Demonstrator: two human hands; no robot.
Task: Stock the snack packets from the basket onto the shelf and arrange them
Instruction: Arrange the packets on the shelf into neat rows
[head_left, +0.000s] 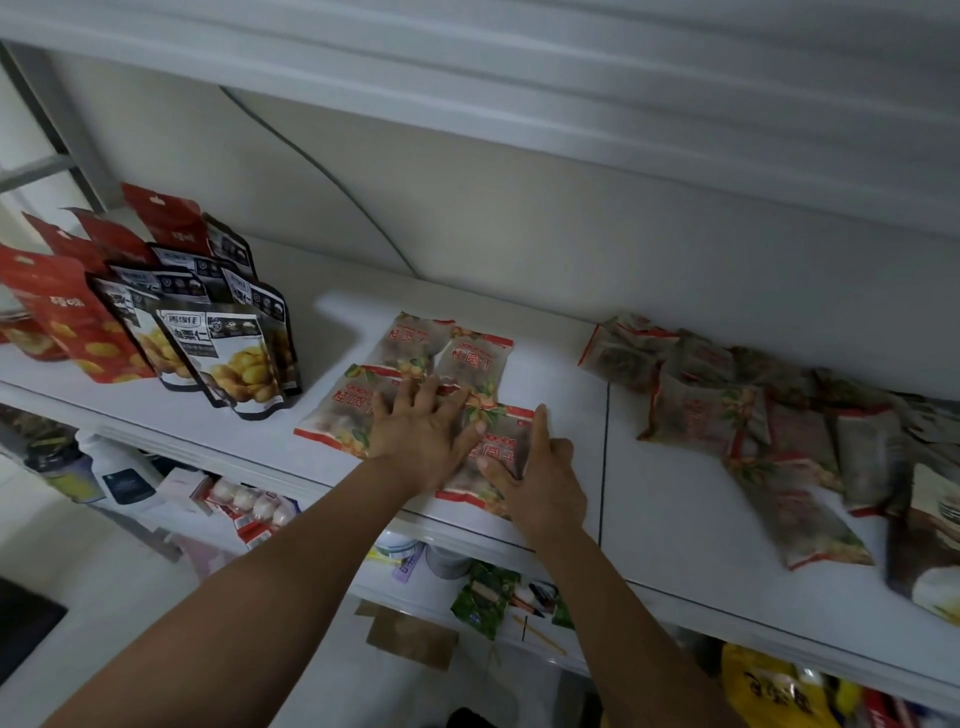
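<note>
Both forearms are reaching forward over the edge of the shelf (550, 358). The left hand (421, 428) is lying palm down with its fingers spread, pressing on the snack packets (470, 364). The right hand (543, 480) is standing on edge just beside it, thumb resting on the nearest packet and index finger straight along that packet's right side, pinching nothing. Four packets are lying flat in a two-by-two block under and ahead of the hands, slightly overlapping. Well right of the right hand, a loose heap of similar packets (727, 415) is sprawling, too blurred to count. Left of the left hand, red pouches (72, 322) and black-and-white pouches (228, 364) are standing in rows, at least four of each showing.
</note>
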